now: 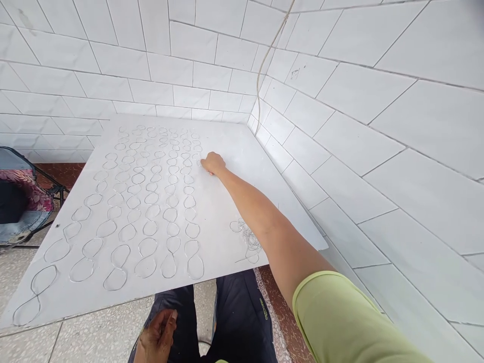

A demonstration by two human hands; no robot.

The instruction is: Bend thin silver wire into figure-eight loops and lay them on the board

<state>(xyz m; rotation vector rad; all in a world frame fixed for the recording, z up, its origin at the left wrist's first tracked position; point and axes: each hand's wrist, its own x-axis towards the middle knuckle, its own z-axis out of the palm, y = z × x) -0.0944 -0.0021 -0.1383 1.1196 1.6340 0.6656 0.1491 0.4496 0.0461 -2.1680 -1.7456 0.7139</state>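
Fingers of right hand (214,163) touching wire loop (198,163) – far row, white board (227,212).

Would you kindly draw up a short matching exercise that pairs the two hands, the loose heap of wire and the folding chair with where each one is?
Things:
1. right hand
2. left hand
3. loose heap of wire loops
4. folding chair

Places:
A. on the floor left of the white board
B. low in the picture, by the dark trousers
C. stretched far out, at the right end of the rows of wire loops
D. on the board near its right front corner, beside the forearm

Pairs: 1-C, 2-B, 3-D, 4-A
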